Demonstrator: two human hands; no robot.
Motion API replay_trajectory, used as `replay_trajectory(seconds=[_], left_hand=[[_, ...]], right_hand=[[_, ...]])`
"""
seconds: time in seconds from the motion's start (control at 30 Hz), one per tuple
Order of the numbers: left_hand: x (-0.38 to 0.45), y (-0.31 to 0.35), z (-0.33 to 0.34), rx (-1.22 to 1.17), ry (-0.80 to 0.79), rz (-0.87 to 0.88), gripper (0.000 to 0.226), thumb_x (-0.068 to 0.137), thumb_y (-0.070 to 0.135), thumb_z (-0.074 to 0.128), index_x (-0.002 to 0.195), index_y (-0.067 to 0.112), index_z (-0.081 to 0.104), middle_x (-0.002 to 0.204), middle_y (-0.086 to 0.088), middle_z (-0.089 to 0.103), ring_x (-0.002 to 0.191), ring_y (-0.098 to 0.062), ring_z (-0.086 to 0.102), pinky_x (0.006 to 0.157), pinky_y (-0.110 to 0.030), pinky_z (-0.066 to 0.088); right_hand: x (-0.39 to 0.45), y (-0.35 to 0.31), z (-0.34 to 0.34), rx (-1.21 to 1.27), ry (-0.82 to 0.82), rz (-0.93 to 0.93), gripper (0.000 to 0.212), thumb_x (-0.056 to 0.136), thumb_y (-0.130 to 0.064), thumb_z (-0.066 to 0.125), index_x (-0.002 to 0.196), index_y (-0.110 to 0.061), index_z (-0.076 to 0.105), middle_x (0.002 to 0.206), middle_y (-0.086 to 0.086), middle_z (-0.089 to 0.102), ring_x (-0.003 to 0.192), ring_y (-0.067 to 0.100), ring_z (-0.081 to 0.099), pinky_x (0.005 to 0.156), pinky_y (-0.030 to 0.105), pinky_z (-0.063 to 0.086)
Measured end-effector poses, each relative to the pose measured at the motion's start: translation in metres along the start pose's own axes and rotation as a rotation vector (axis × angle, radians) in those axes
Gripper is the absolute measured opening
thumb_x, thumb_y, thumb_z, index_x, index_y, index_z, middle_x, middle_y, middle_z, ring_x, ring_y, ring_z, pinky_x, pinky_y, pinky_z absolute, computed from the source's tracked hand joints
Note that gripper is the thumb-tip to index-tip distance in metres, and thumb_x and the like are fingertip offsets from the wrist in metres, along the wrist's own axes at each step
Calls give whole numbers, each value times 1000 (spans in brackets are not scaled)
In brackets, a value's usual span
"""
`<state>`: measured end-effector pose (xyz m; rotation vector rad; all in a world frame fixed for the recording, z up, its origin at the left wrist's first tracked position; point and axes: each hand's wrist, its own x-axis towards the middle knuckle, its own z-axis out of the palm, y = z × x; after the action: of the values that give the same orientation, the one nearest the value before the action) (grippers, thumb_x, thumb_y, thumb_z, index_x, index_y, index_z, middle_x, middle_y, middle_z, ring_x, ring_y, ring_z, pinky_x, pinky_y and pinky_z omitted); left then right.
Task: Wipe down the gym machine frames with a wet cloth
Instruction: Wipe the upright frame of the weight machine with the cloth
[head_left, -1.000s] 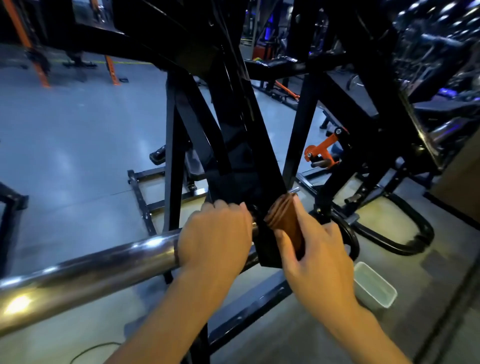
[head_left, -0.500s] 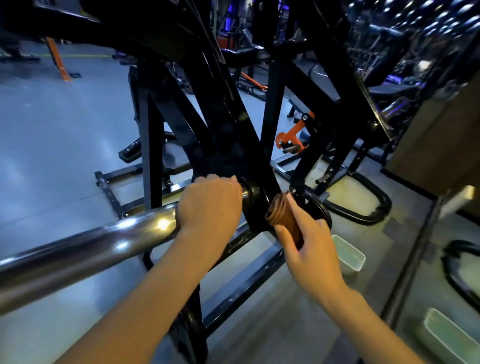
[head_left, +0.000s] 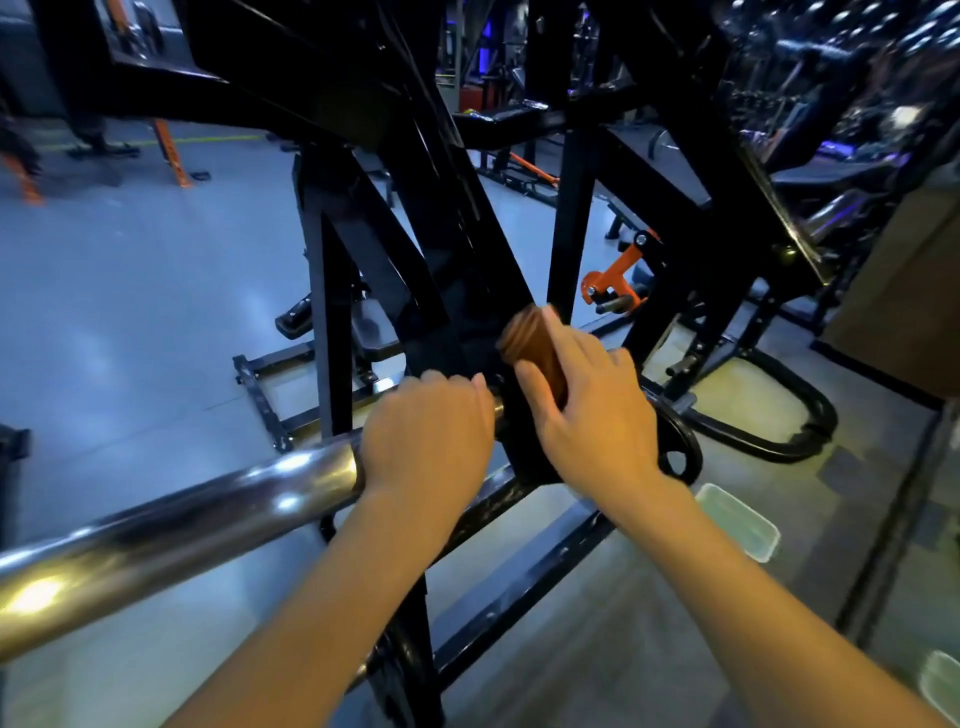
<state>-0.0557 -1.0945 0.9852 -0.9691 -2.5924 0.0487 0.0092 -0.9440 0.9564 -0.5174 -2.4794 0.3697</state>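
On a dim gym floor, your left hand (head_left: 426, 436) gripped the chrome bar (head_left: 171, 525) while your right hand (head_left: 592, 410) pressed the folded cloth (head_left: 535, 343), soft and probably slick, against the rigid black frame (head_left: 483, 270).

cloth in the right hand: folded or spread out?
Folded. The brown cloth shows stacked layered edges at its end, bunched into a thick pad under the right hand, pressed against the black frame.
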Motion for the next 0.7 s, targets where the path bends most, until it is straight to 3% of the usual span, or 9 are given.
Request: replay_trajectory(seconds=[0.13,0.27,0.33,0.4,0.47,0.53,0.57,0.63,0.7], left_hand=[[0,7,-2,2,-64,-36,22,107,21,37,122,15,52,95,-7,54,76,-22,44,62,-33,36],[14,4,-6,-134,-139,-192,48,109,44,24,88,25,63,79,5,59,68,-15,58,65,-32,46],[24,1,-9,-258,-201,-269,49,107,49,30,79,23,61,73,5,59,67,-14,57,66,-33,46],[34,-5,-12,-337,-175,-297,44,105,47,40,74,22,59,69,5,59,65,-11,55,59,-31,41],[49,-11,-19,-380,-90,-337,35,103,44,44,79,25,62,74,9,61,69,-9,57,61,-30,43],[64,-12,-25,-506,50,-371,20,102,41,50,95,32,66,85,15,64,82,-10,60,74,-33,51],[71,-10,-31,-632,134,-390,14,101,40,55,106,34,66,91,17,64,87,-11,60,81,-35,53],[87,-3,-43,-868,248,-418,23,99,41,62,121,37,61,102,19,63,92,-7,60,87,-32,54],[101,10,-62,-1049,238,-478,38,93,60,63,124,40,57,107,18,64,92,-4,63,86,-29,56]], right_hand=[[-6,15,-1,34,-14,-37,67,101,-64,37,160,-33,30,151,-7,32,124,18,46,72,26,45],[53,20,-1,216,-88,-108,65,102,-60,43,159,-32,31,144,-6,29,115,16,53,79,29,52],[83,25,-3,397,-168,-99,56,104,-56,46,155,-35,38,135,-6,42,104,14,58,84,32,52],[105,30,-6,690,-189,-17,31,106,-48,51,135,-39,58,121,-6,64,97,9,64,83,31,51],[122,32,-20,1035,-278,200,25,105,-49,52,118,-35,67,109,1,76,78,10,69,68,30,51],[136,38,-38,1229,-451,327,40,105,-53,48,116,-23,71,101,7,78,66,14,67,56,28,49],[142,41,-45,1280,-543,342,45,104,-54,47,114,-18,73,95,7,78,61,15,65,52,27,48],[154,44,-55,1335,-725,299,51,101,-55,50,117,-13,75,91,14,76,61,20,64,50,29,49],[163,43,-62,1308,-835,166,54,97,-55,55,121,-10,73,100,20,74,69,24,66,54,33,53]])
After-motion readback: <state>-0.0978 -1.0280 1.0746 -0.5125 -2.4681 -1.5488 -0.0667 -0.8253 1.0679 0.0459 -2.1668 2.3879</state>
